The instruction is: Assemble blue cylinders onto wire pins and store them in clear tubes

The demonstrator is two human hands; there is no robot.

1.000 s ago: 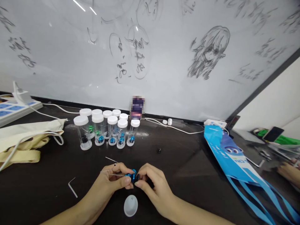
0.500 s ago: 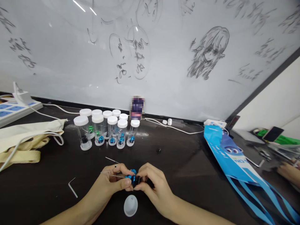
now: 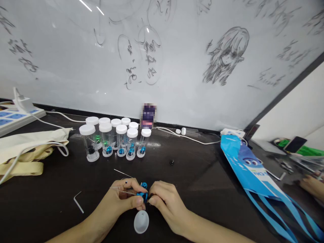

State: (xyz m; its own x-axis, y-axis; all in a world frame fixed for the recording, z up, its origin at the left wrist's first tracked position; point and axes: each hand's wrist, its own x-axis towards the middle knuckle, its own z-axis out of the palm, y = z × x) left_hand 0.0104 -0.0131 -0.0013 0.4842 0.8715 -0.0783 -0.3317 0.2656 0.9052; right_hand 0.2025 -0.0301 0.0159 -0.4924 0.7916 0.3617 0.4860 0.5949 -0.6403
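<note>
My left hand [image 3: 124, 197] is closed, pinching a small blue metal part [image 3: 143, 195] between thumb and fingers. Thin pale wires [image 3: 128, 192] run leftward from that part across the fingers. Close against its right side, my right hand [image 3: 165, 200] is closed on a small black piece [image 3: 150, 196], mostly covered by the fingertips. Whether the black piece is joined to the blue part, I cannot tell. Just below the hands lies a translucent white oval cup [image 3: 141, 222]. An L-shaped hex key [image 3: 78, 203] rests on the dark table to the left.
Several clear tubes with white caps [image 3: 121, 129] stand behind the hands, holding blue, green and black parts. A small black part [image 3: 171, 162] lies farther right. A blue bag [image 3: 250, 172] is at right, cream cloth [image 3: 30, 145] at left. Another person's hand [image 3: 312, 185] shows far right.
My right hand has shifted slightly right, and less of the black piece shows between the hands. The blue part has tilted a little in my left hand.
</note>
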